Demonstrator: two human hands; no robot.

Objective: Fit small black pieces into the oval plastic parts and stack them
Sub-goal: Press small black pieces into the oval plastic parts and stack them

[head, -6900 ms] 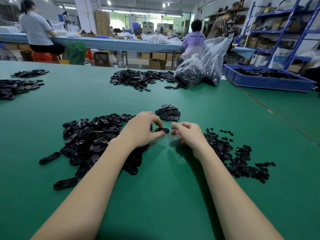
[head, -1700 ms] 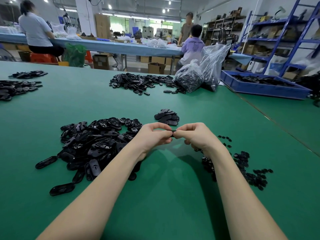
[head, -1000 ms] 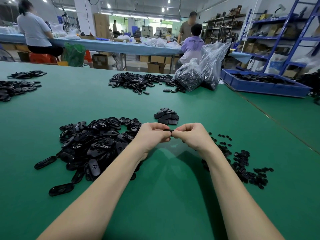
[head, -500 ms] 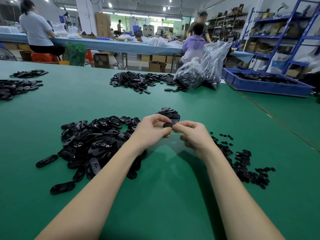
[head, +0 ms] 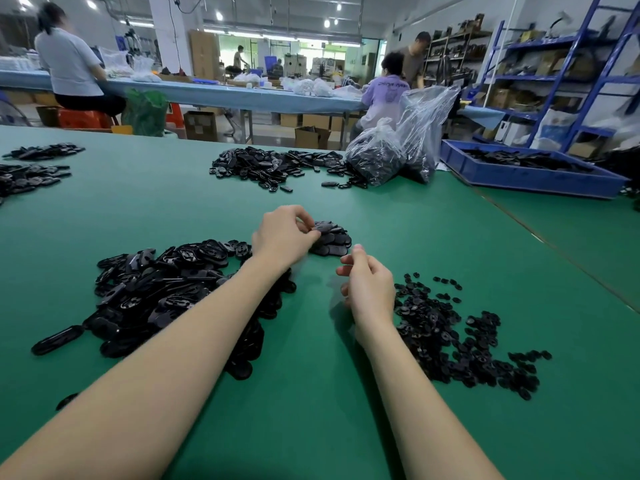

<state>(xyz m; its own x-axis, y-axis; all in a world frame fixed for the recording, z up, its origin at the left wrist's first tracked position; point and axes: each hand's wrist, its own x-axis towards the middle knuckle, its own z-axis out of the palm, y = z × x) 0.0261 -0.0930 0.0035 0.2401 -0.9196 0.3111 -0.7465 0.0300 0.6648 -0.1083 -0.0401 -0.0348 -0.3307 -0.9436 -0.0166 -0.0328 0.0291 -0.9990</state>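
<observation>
A big heap of black oval plastic parts (head: 166, 289) lies on the green table to the left. A spread of small black pieces (head: 453, 327) lies to the right. Ahead sits a small stack of oval parts (head: 332, 239). My left hand (head: 284, 233) reaches to the stack's left edge and pinches an oval part at the top of it. My right hand (head: 367, 282) hovers just behind the stack, beside the small pieces, with fingers loosely curled and nothing visible in them.
Farther back on the table lie another heap of oval parts (head: 277, 166), two plastic bags of parts (head: 398, 150) and a blue tray (head: 530, 171). More black parts (head: 27, 171) lie at the far left. People work at a blue bench behind.
Half a second ago both hands held one oval part between them. Now my left hand has carried it forward to the stack, and my right hand has let go and drawn back.
</observation>
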